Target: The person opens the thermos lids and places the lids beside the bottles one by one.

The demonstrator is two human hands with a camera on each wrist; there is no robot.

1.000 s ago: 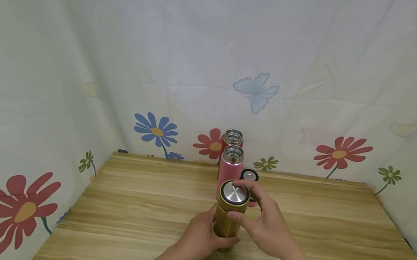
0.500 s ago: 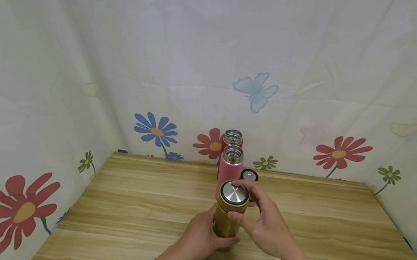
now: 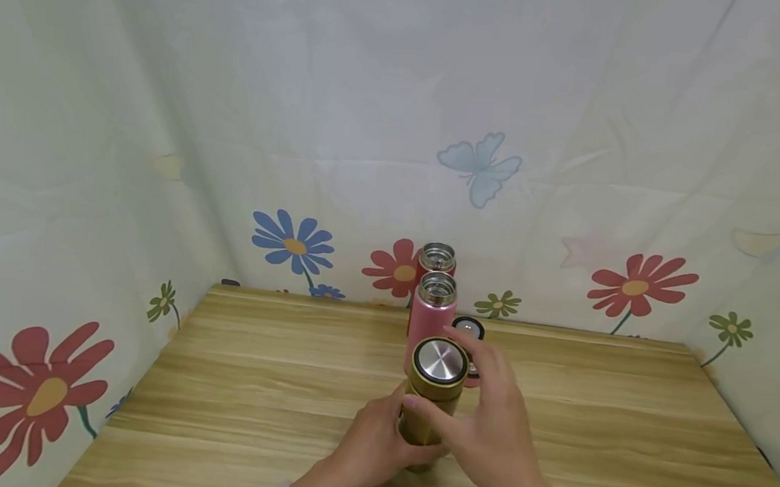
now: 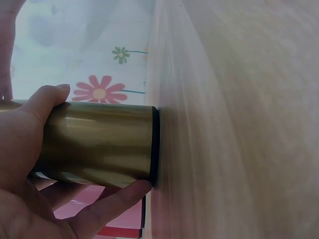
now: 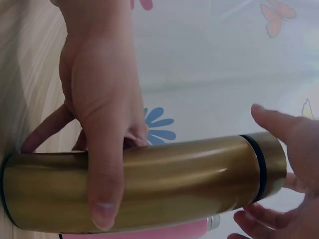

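A gold thermos flask (image 3: 422, 423) stands upright on the table, its lid (image 3: 441, 361) in place with a brushed silver top. My left hand (image 3: 374, 439) grips the lower body, thumb on one side and fingers round the other, as the left wrist view shows. About the lid, my right hand (image 3: 498, 428) is spread; in the right wrist view its thumb (image 5: 276, 121) is apart from the metal. Whether its other fingers touch the lid, I cannot tell. Just behind are an uncapped pink flask (image 3: 428, 327) and an uncapped red one (image 3: 438, 258).
Right of the pink flask, a loose black-ringed lid (image 3: 469, 328) lies underside up, with another pink-edged lid (image 3: 472, 382) partly hidden by my right fingers. A flowered cloth (image 3: 342, 156) hangs behind and beside the wooden table (image 3: 270, 372).
My right fingers have loosened from the gold lid and spread, the forefinger lifting off its top and the thumb shifting left. The left hand and the flasks stay put.
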